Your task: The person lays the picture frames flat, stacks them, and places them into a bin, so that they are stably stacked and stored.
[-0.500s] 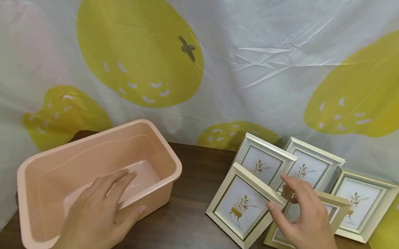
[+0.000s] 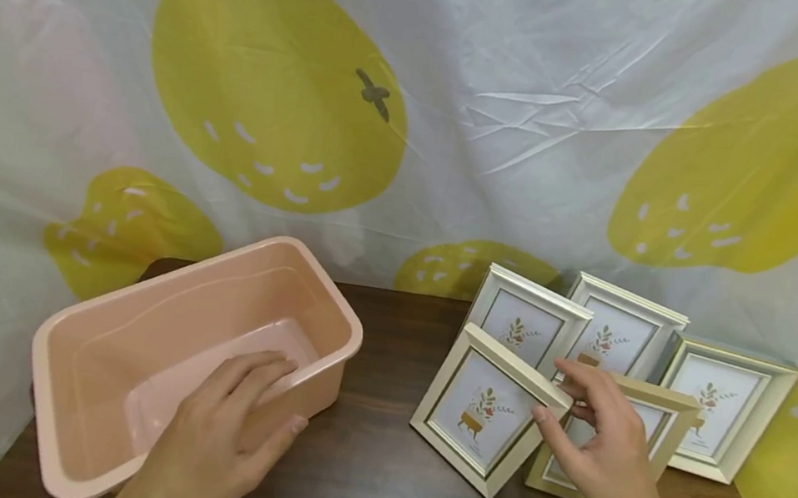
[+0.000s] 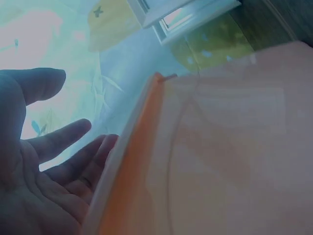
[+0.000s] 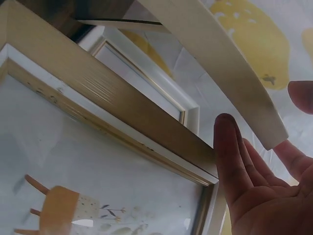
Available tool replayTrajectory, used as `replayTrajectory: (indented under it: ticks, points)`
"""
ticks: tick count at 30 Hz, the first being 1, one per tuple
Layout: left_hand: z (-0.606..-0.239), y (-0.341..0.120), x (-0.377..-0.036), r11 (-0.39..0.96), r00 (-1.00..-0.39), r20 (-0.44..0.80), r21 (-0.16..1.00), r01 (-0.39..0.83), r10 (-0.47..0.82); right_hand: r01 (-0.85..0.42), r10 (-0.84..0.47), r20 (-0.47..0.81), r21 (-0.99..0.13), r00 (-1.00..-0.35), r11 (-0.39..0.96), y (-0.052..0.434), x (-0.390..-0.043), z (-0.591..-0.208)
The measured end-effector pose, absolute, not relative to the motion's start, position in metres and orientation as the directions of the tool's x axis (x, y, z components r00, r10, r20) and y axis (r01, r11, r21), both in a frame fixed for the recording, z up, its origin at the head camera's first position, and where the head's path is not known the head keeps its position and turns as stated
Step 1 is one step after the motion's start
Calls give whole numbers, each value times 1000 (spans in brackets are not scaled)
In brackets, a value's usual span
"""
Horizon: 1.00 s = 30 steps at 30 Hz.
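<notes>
A pale pink plastic tub [image 2: 342,359] stands at the left of the table. My left hand [image 2: 212,426] is over its near rim, fingers loosely extended and the thumb apart on the outer side; in the left wrist view the fingers [image 3: 73,152] lie beside the rim. At the right, my right hand [image 2: 602,457] reaches around the upper right corner of the front picture frame [image 2: 483,412], thumb before it and fingers behind. In the right wrist view a gap shows between the thumb [image 4: 301,95] and that frame's edge [image 4: 220,68]. A gold-toned frame [image 2: 682,421] stands partly hidden behind this hand.
Two silvery frames [image 2: 487,298] [image 2: 669,322] stand at the back, with another pale frame [image 2: 777,391] at the far right. All lean upright on the dark wooden table [image 2: 371,464]. A curtain [image 2: 485,168] with yellow fruit prints hangs behind.
My left hand has shifted right and toward me over the tub's near rim. My right hand has moved slightly left, its index finger lower and closer to the front picture frame's corner.
</notes>
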<state>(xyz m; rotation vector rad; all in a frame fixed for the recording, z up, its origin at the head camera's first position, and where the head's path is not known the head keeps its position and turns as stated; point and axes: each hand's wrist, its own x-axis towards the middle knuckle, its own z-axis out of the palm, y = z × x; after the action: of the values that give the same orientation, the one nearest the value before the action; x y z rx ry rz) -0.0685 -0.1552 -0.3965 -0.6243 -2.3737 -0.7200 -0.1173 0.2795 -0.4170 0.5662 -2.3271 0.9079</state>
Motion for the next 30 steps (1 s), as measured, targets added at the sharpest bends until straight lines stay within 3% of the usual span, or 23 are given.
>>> replayTrajectory:
  ticks: [13,22,30]
  points:
    - [-394,-149,-65,741,-722,630,332,583,286,-570,-213,574,-563,-791,599,281,-123,-416]
    - [-399,-137,-66,607,-646,677,361,708,352,-540,-198,535,-620,-822,569,279,-121,-421]
    - [-419,-124,-65,651,-729,549,384,655,409,-527,-181,532,-623,-827,578,280,-119,-423]
